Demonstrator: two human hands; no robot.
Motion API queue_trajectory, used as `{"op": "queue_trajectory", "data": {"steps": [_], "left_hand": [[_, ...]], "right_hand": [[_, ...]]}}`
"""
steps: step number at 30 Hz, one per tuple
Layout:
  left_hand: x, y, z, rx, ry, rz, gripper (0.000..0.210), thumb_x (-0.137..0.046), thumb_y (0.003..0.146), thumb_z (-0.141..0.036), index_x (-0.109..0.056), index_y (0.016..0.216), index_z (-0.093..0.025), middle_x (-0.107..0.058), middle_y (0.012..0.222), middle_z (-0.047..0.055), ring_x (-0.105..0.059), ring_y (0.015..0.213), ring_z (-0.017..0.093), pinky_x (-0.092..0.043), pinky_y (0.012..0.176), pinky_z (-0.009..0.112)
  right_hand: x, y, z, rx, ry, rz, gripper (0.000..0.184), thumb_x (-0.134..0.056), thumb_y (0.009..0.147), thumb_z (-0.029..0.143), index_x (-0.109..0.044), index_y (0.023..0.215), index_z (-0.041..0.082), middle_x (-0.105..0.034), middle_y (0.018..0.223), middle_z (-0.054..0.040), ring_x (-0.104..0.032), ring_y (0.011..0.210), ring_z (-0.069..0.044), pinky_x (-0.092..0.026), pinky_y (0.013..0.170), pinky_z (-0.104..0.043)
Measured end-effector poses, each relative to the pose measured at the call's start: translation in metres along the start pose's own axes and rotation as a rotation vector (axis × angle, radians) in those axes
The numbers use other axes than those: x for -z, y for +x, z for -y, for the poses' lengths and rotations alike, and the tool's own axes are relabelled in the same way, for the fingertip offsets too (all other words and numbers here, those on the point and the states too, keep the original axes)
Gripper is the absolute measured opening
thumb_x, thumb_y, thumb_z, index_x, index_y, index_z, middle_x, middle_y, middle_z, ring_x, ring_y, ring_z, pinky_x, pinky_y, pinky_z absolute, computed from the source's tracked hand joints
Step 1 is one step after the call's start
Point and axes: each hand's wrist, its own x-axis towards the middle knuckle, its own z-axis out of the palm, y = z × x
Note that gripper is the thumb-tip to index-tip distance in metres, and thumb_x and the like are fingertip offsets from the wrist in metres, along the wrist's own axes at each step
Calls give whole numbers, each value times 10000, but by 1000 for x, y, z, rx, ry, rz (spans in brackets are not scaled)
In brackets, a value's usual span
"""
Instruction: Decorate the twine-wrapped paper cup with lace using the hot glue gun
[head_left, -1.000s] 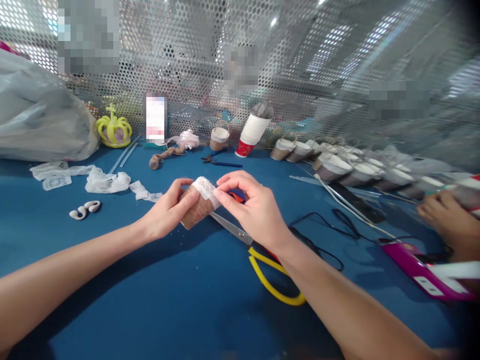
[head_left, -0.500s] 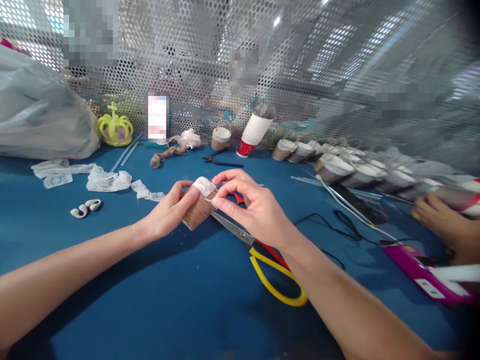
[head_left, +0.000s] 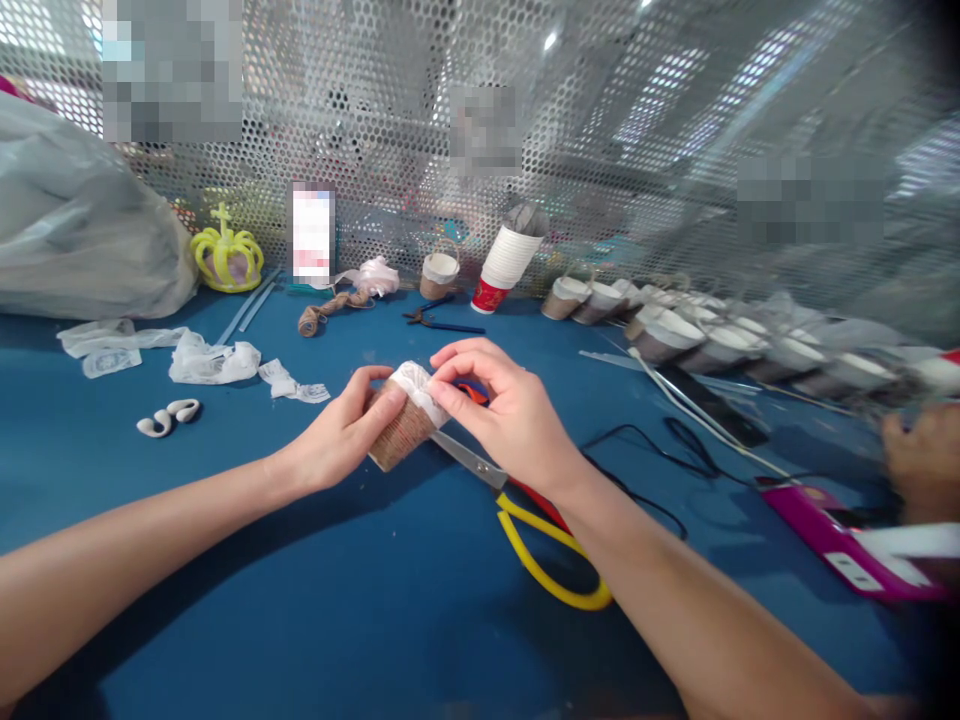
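Observation:
A small cup [head_left: 399,438] wrapped in brown twine is tilted in my left hand [head_left: 330,432], with the thumb on its near side and the fingers behind. White lace [head_left: 410,378] lies round the cup's upper edge. My right hand [head_left: 504,412] pinches the lace at the right of the rim between thumb and forefinger; its other fingers are loosely curled. Beneath the right hand and forearm, large scissors [head_left: 474,460] with yellow and red handles rest on the blue table. A small orange-red thing [head_left: 475,394] shows partly behind the right hand.
Lace strips [head_left: 216,358] lie left, near a twine bundle [head_left: 324,315]. Pliers [head_left: 442,323], a leaning cup stack [head_left: 507,262] and a finished cup [head_left: 439,276] stand behind. Several wrapped cups [head_left: 667,335] line the right, with a purple power strip [head_left: 817,530] and a co-worker's hand [head_left: 926,455].
The lace now lies further round the cup's rim toward the right, pressed there by my right fingers. The cup has turned slightly. The co-worker's hand has moved right, away from the cups.

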Motion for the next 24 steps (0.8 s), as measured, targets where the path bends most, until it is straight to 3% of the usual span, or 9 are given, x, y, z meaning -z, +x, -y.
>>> {"op": "queue_trajectory", "data": {"steps": [10, 18, 24], "left_hand": [[1, -2, 1, -20, 1, 16, 517, -371, 847, -540, -389, 1199, -162, -559, 931, 68, -537, 845, 202, -436, 708, 326], [0, -3, -1, -10, -11, 26, 623, -474, 783, -571, -355, 1225, -149, -546, 1002, 91, -560, 856, 210, -462, 707, 328], [0, -4, -6, 0, -1, 40, 717, -578, 717, -545, -325, 1239, -122, -551, 978, 92, -565, 819, 207, -472, 673, 319]], "right_hand": [[-3, 0, 0, 16, -35, -8, 85, -573, 799, 160, -538, 728, 192, -596, 884, -52, -582, 853, -161, -464, 801, -319], [-5, -2, 3, -117, 54, 22, 44, -566, 795, 175, -525, 789, 192, -612, 744, -4, -584, 673, -126, -484, 646, -258], [-7, -6, 7, -128, 116, 14, 92, -589, 784, 182, -503, 814, 194, -611, 760, -1, -595, 687, -116, -486, 650, -239]]}}
